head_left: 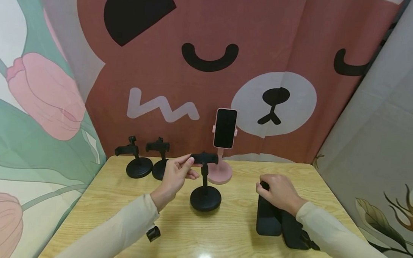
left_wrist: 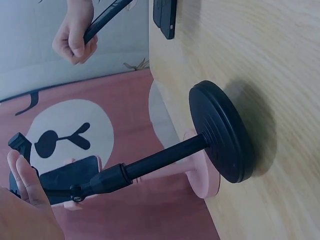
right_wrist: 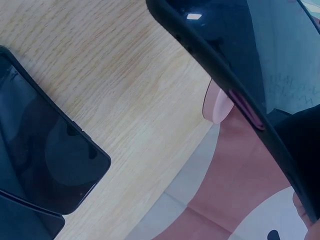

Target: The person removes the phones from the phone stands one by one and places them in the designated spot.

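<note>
Farthest left of the left fingers, two black stands, the outer stand and the inner stand, stand near the back of the table. The left hand has its thumb and fingers pinched on the left end of the clamp of the front black stand, whose round base sits upright on the table below and right of those fingers. Behind that clamp, a pink stand carries a dark-screened phone. Farther right, the right hand has its fingers curled round a black held phone; below them, two dark phones lie together on the table. Faint marks on the held phone's glossy face may be lettering, perhaps reflected, but they are too blurred to read.
</note>
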`<action>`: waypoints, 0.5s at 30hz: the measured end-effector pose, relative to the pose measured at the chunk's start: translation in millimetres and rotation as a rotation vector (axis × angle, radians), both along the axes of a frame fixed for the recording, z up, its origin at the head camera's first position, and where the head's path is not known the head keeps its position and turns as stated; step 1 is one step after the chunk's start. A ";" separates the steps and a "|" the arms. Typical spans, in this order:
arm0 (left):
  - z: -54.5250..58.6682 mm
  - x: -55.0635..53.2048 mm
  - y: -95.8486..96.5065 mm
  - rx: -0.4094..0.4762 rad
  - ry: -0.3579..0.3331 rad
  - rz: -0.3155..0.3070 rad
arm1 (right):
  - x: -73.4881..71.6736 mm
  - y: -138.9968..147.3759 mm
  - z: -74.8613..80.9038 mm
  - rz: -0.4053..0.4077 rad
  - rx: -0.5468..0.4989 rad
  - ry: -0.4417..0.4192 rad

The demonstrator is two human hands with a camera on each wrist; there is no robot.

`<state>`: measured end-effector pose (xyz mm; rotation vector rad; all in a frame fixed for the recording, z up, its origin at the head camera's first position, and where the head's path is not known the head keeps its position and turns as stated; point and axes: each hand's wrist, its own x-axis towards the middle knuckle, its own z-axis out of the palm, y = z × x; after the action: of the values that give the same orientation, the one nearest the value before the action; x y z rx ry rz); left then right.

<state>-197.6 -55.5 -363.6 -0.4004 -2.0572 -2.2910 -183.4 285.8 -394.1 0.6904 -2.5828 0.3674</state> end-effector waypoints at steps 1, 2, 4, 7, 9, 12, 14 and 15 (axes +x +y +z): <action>0.6 -1.1 -0.6 0.001 0.003 0.003 | -0.5 0.1 -0.8 -0.001 0.003 -0.004; 1.2 -2.2 -1.1 -0.001 0.006 0.006 | -0.9 0.2 -1.6 -0.003 0.006 -0.010; 2.5 -4.2 -2.5 -0.001 0.009 0.009 | -1.2 0.2 -2.9 -0.005 0.010 -0.021; 4.6 -8.0 -4.7 0.002 0.014 0.024 | -1.7 0.0 -4.8 -0.009 0.011 -0.050; 5.6 -11.6 -6.7 0.012 0.023 0.034 | -1.8 -0.2 -5.8 -0.011 0.015 -0.066; 8.3 -16.3 -9.0 0.020 0.028 0.046 | -2.4 0.1 -7.7 -0.012 0.020 -0.086; 9.8 -19.1 -10.6 0.022 0.028 0.048 | -2.6 0.4 -9.1 -0.011 0.026 -0.095; 10.9 -20.1 -11.1 0.022 0.027 0.050 | -2.9 0.6 -9.9 -0.012 0.026 -0.099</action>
<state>-217.8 -66.7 -352.8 -0.3727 -2.0042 -2.2650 -186.2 286.3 -404.0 0.6821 -2.6884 0.3737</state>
